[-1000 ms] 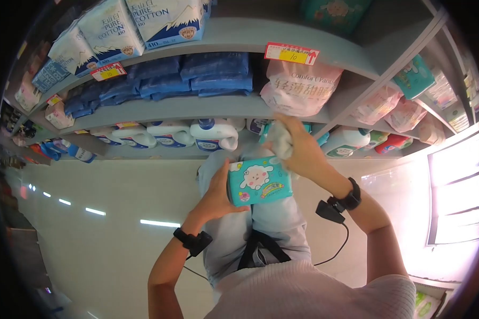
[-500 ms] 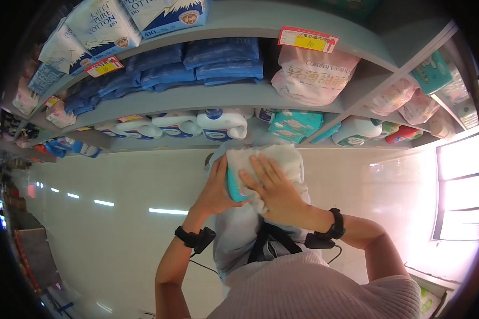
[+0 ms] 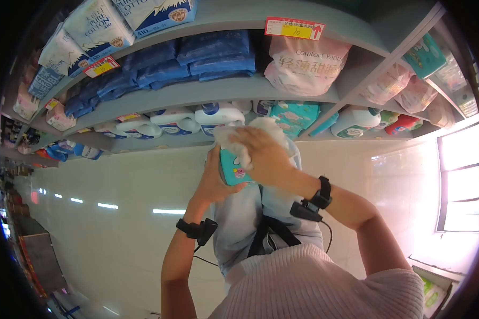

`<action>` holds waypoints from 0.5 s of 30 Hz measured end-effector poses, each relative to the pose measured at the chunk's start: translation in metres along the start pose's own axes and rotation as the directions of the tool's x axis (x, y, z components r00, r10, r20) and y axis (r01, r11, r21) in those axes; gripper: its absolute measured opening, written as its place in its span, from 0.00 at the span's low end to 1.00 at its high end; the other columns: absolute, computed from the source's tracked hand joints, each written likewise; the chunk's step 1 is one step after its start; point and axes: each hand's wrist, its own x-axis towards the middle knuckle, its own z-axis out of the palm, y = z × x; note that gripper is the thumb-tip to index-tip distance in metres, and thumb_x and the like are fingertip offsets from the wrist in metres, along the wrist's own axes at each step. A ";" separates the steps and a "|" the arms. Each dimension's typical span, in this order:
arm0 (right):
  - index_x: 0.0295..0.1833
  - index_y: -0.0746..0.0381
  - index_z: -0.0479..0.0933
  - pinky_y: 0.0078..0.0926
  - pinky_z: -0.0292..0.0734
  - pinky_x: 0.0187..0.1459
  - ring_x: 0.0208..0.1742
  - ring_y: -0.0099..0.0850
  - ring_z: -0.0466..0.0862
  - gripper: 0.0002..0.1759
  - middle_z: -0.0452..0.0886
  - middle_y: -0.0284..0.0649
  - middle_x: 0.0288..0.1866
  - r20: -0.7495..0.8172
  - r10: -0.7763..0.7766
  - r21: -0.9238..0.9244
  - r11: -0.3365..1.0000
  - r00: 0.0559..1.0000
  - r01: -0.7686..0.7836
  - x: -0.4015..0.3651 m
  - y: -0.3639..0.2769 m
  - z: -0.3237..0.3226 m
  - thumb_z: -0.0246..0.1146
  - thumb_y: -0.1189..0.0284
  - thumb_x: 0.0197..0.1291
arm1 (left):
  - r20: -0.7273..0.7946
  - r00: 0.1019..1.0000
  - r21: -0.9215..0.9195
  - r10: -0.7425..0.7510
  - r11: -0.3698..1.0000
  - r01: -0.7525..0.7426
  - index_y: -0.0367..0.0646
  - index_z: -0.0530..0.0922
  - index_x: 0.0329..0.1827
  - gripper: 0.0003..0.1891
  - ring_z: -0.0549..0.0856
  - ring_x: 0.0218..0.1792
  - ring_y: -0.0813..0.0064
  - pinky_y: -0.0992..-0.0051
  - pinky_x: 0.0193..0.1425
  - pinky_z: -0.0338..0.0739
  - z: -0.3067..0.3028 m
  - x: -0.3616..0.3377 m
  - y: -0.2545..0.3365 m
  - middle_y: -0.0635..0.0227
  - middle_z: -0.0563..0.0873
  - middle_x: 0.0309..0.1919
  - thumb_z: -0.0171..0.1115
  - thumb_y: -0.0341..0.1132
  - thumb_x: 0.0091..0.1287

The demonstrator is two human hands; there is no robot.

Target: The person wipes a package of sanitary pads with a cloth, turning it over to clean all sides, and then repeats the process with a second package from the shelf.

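Observation:
My left hand (image 3: pixel 214 176) grips a teal package (image 3: pixel 232 169) by its left side and lower edge, holding it in front of my legs. A round pink mark shows on its front. Over the top of the package, my right hand (image 3: pixel 263 154) presses a white cloth (image 3: pixel 234 142) with its fingers bent. The right hand is slightly blurred. Part of the cloth hangs behind the fingers, and the right side of the package is hidden by the hand.
A grey shelf (image 3: pixel 303 98) curves ahead, holding blue packs (image 3: pixel 218 50), a pink Comfort Pants bag (image 3: pixel 306 66), white detergent bottles (image 3: pixel 223 117) and another teal pack (image 3: pixel 294 117). Tiled floor (image 3: pixel 127 181) lies below. A window (image 3: pixel 463 181) is at right.
The cloth and right hand have moved up and left across the package, uncovering more of its teal front. My left hand still holds the package, now slightly higher.

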 end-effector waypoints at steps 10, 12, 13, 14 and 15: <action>0.58 0.64 0.75 0.40 0.61 0.69 0.66 0.45 0.69 0.22 0.73 0.47 0.62 0.001 0.122 0.120 0.985 0.993 -0.121 -0.040 0.023 -0.031 0.56 0.72 0.56 | -0.023 1.000 0.041 0.012 0.999 -0.011 0.43 0.45 0.77 0.66 0.66 0.65 0.52 0.58 0.70 0.63 -0.002 0.006 0.005 0.52 0.64 0.62 0.81 0.43 0.35; 0.58 0.63 0.75 0.41 0.58 0.71 0.69 0.45 0.66 0.24 0.71 0.47 0.65 0.015 0.217 0.099 0.971 0.976 -0.218 -0.052 0.009 -0.036 0.57 0.73 0.54 | -0.027 0.999 0.042 0.025 0.999 -0.024 0.44 0.45 0.77 0.66 0.66 0.65 0.52 0.58 0.70 0.63 -0.001 0.005 0.003 0.52 0.64 0.61 0.82 0.44 0.35; 0.58 0.63 0.75 0.41 0.58 0.71 0.69 0.45 0.66 0.24 0.71 0.47 0.65 0.011 0.220 0.100 0.970 0.975 -0.220 -0.055 0.003 -0.038 0.57 0.73 0.54 | -0.030 0.999 0.030 0.019 0.999 -0.019 0.44 0.45 0.77 0.66 0.67 0.64 0.52 0.58 0.69 0.63 0.000 0.004 0.003 0.53 0.64 0.61 0.82 0.43 0.34; 0.59 0.63 0.74 0.42 0.57 0.72 0.69 0.45 0.66 0.25 0.71 0.48 0.65 0.039 0.191 0.087 0.977 0.981 -0.193 -0.058 -0.002 -0.039 0.58 0.72 0.53 | -0.034 0.999 0.019 0.014 1.000 -0.014 0.44 0.45 0.77 0.66 0.67 0.64 0.52 0.59 0.69 0.63 0.001 0.004 0.003 0.53 0.64 0.61 0.82 0.43 0.34; 0.59 0.62 0.74 0.42 0.56 0.72 0.70 0.44 0.65 0.26 0.70 0.48 0.66 0.066 0.161 0.076 0.983 0.985 -0.166 -0.060 -0.008 -0.041 0.59 0.72 0.51 | -0.032 0.999 0.023 0.017 1.000 -0.016 0.44 0.45 0.77 0.66 0.67 0.64 0.52 0.59 0.69 0.63 0.002 0.004 0.001 0.53 0.64 0.61 0.82 0.43 0.34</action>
